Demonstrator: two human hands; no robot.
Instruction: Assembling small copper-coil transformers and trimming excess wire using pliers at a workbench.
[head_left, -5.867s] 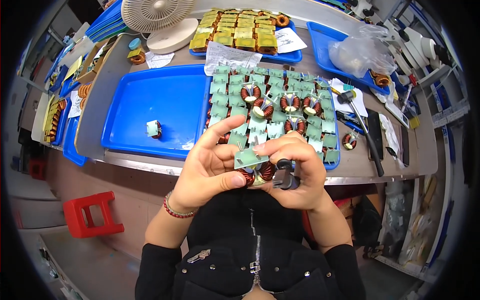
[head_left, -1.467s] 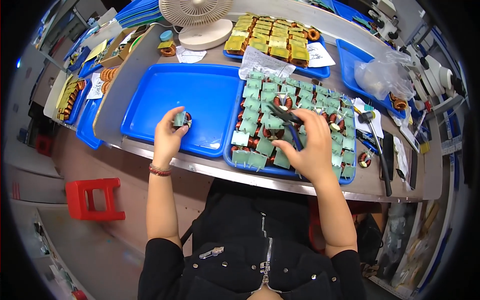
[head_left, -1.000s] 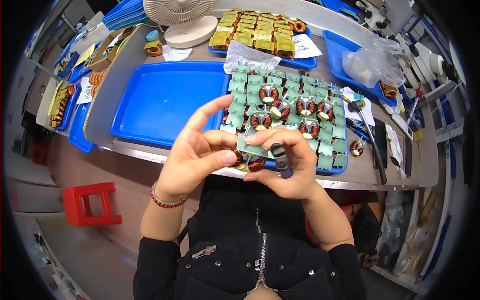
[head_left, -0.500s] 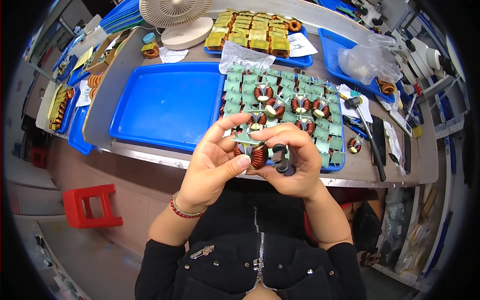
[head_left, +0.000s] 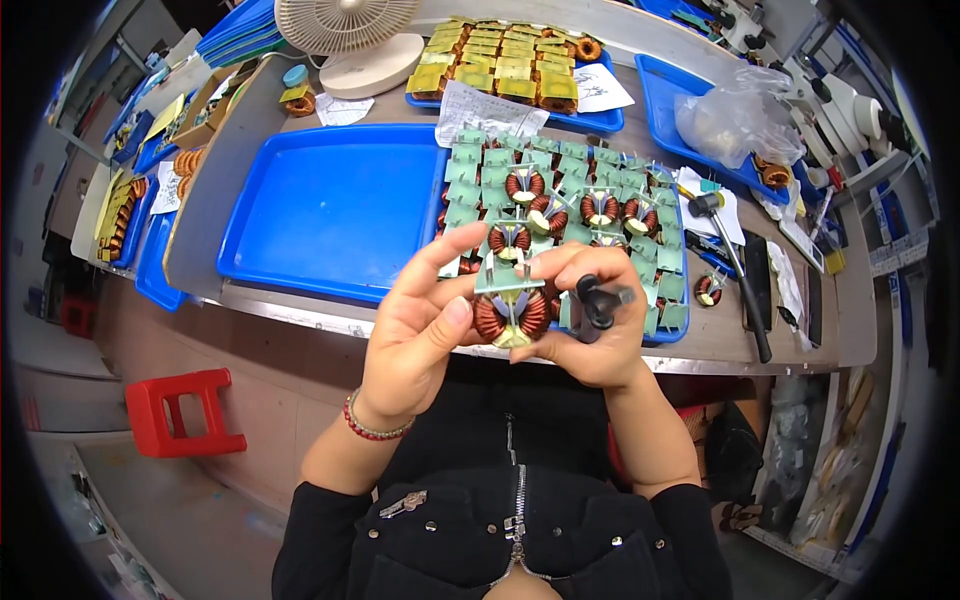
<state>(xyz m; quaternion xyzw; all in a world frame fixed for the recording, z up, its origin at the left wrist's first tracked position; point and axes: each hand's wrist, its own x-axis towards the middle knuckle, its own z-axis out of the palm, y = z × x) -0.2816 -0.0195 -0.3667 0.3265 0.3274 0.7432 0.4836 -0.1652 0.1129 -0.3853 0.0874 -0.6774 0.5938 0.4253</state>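
My left hand (head_left: 412, 335) holds a toroidal coil (head_left: 512, 314) wound with copper wire, a small green board on its top, by its left side. The coil is upright in front of me, its pale base facing down. From the other side, my right hand (head_left: 612, 340) steadies it with fingertips at the board and thumb near the base. A black tool (head_left: 598, 302) is tucked in the same right hand; its kind I cannot make out. Just beyond my hands, a blue tray (head_left: 672, 334) is filled with similar green-topped coils, several lying loose on top.
Left of the coils lies a wide blue tray (head_left: 330, 205). Farther back are a beige fan (head_left: 372, 66) and yellow-topped coils (head_left: 500, 70). At right lie a hammer (head_left: 740, 275), a loose coil (head_left: 709, 290) and a plastic bag (head_left: 738, 118). A red stool (head_left: 185, 412) stands lower left.
The coil has been turned so its front and pale base face me, and it sits slightly lower. The black tool has tilted in my right hand.
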